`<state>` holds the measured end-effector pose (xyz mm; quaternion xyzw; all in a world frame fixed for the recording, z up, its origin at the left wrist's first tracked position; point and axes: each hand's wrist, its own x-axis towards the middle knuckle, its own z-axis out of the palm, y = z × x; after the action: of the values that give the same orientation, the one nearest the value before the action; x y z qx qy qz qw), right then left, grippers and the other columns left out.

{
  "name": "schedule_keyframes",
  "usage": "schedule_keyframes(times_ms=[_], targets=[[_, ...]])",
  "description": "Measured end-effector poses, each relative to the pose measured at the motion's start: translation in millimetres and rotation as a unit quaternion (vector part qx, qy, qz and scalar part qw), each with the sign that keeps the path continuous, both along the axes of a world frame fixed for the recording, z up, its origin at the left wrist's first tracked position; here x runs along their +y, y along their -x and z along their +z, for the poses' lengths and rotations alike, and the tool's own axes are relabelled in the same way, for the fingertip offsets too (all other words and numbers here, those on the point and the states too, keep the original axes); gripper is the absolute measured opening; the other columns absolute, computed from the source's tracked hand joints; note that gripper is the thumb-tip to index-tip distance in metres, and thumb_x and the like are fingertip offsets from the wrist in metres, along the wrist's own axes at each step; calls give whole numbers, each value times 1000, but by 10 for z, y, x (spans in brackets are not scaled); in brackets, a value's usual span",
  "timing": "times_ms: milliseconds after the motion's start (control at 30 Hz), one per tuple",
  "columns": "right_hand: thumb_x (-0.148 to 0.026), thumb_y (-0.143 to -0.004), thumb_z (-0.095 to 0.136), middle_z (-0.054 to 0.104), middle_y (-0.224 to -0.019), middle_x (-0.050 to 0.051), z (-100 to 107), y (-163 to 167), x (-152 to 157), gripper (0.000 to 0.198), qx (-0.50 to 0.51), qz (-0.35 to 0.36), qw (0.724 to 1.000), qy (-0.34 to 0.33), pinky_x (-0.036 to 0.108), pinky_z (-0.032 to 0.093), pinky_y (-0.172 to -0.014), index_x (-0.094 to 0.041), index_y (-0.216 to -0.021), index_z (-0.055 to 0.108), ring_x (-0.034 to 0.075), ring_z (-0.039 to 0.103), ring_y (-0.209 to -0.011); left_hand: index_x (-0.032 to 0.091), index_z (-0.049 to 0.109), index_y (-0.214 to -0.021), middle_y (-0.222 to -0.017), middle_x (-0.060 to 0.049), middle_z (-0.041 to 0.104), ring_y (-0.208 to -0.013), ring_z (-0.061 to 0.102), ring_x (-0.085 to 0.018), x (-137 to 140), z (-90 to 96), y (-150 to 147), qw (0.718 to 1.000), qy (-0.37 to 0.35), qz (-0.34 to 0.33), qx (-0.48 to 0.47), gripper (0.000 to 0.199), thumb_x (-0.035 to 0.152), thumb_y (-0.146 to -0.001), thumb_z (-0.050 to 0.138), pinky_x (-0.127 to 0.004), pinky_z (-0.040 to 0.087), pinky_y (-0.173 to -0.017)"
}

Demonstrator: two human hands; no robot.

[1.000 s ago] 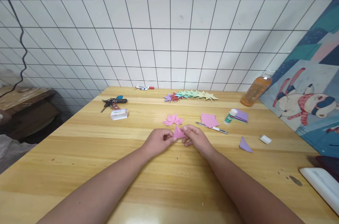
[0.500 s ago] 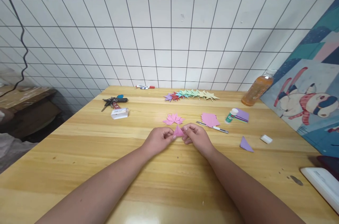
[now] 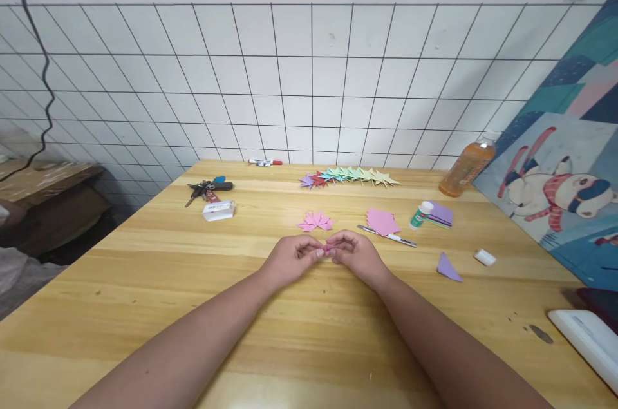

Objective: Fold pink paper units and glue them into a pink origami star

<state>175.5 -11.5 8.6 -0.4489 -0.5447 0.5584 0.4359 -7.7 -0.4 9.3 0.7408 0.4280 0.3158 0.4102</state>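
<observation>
Between my fingertips is a small folded piece of pink paper [image 3: 327,250], mostly covered by the fingers. My left hand [image 3: 295,259] pinches it from the left, and my right hand [image 3: 356,256] pinches it from the right; the thumbs nearly meet. Just beyond the hands lies a fan of folded pink paper pieces [image 3: 316,221]. To the right of that rests a stack of pink paper squares [image 3: 383,221], with a slim pen-like tool [image 3: 393,237] along its near edge.
A row of coloured folded-paper stars [image 3: 350,176] lies by the wall. Rightward are a glue stick [image 3: 421,214], purple-topped paper stack [image 3: 441,212], purple paper triangle [image 3: 449,267], eraser [image 3: 485,257] and drink bottle [image 3: 466,167]. Leftward are keys [image 3: 208,188], a small white box [image 3: 219,210] and a marker [image 3: 264,162].
My hands have drawn closer together around the pink paper. Its triangle shape, plainly visible before, is now mostly hidden by my fingers. The camera view has tilted slightly.
</observation>
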Motion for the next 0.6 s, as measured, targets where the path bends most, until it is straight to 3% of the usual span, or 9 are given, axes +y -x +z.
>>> schedule_keyframes(times_ms=[300,400,500,600], targets=[[-10,-67,54,64,-77,1,-79,19,16,20,-117,30,986,-117,24,47,-65,-17,-83,63,13,58,-72,13,67,-78,-71,-3,67,-65,59,-14,62,-62,-1,999,35,-3,-24,27,37,-80,53,-23,44,-62],[-9,-69,53,64,-81,1,-105,22,3,35,-152,17,978,-140,22,46,-62,-19,-102,59,12,57,-72,13,66,-77,-72,-4,67,-66,59,-15,55,-49,-11,998,49,-3,-33,28,38,-80,53,-23,44,-64],[-7,-70,54,62,-88,0,-91,19,-26,62,-172,16,971,-168,21,45,-60,-25,-128,40,11,56,-71,13,65,-76,-71,-3,66,-64,58,-14,49,-17,-20,996,70,4,-54,29,39,-79,54,-23,45,-63],[-6,-70,54,61,-86,-1,-63,14,-54,69,-210,18,960,-183,21,45,-61,-29,-132,34,11,56,-69,13,65,-74,-68,-3,65,-62,57,-13,50,18,-19,994,83,-2,-68,29,40,-78,56,-22,44,-62]])
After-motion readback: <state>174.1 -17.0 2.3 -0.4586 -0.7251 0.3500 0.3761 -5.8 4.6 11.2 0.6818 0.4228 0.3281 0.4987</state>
